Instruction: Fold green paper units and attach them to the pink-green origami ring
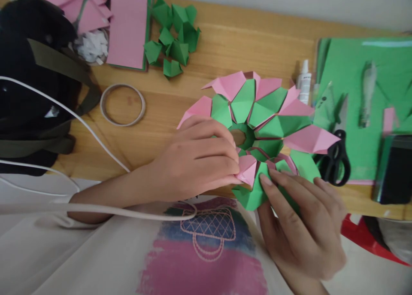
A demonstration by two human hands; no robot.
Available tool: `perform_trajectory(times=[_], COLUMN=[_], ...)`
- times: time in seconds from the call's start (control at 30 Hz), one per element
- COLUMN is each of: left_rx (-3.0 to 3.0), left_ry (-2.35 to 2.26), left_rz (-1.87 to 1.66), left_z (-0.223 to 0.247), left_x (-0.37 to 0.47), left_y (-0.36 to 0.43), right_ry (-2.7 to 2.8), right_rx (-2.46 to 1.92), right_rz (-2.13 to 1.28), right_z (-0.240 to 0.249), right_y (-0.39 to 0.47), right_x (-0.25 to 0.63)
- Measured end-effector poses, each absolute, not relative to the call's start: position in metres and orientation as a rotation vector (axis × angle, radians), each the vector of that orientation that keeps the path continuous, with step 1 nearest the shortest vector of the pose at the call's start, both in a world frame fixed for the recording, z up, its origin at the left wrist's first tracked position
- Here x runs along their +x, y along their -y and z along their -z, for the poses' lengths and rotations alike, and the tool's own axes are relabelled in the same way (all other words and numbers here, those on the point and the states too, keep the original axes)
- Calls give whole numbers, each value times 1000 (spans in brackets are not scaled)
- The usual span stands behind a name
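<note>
A ring-shaped paper flower (267, 110) of folded pink and green pieces is held between both hands over the table's front edge. Its centre is an open hole through which the wood shows. My left hand (206, 157) grips the flower's left side, fingers curled over it and pressing near a small pink fold. My right hand (299, 217) pinches a green folded piece at the lower rim, with fingers on top and the thumb beneath. The undersides of the flower are hidden.
Loose green folded pieces (174, 37) lie at the back beside pink paper (127, 26). A tape roll (122, 105) sits left, near a black bag (35, 84). Right are a glue tube (304, 82), scissors (336, 153), a cutter (368, 93), green sheets (347, 63) and a dark box-like object (394, 168).
</note>
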State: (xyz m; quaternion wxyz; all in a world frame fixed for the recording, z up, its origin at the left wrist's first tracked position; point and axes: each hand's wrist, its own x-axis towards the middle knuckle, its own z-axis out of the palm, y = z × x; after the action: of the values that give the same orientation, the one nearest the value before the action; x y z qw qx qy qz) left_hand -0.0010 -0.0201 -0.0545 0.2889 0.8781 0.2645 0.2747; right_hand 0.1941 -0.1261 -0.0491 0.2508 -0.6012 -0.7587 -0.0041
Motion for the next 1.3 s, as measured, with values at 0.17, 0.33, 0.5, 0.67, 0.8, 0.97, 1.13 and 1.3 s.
perform_trajectory(times=[0.17, 0.33, 0.5, 0.67, 0.8, 0.97, 1.13, 1.3], left_rx=[2352, 2353, 2374, 2391, 2386, 2388, 2385, 2369], left_ry=[-704, -697, -682, -668, -679, -685, -699, -695], left_rz=[-716, -752, -743, -743, -736, -727, -724, -732], left_z=[56, 55, 55, 56, 55, 55, 54, 54], left_x=[0, -1, -1, 0, 0, -1, -1, 1], left_y=[20, 20, 20, 20, 20, 20, 21, 22], right_ry=[2066, 2068, 2073, 2067, 2062, 2068, 2076, 2077], right_rx=[-1641, -1642, -1635, -1620, -1619, -1633, -1647, -1652], right_rz=[33, 19, -9, -27, -19, -4, 44, 34], right_z=[49, 49, 49, 50, 51, 51, 51, 49], right_y=[126, 126, 127, 127, 127, 128, 127, 129], right_x=[194, 194, 195, 196, 195, 195, 194, 194])
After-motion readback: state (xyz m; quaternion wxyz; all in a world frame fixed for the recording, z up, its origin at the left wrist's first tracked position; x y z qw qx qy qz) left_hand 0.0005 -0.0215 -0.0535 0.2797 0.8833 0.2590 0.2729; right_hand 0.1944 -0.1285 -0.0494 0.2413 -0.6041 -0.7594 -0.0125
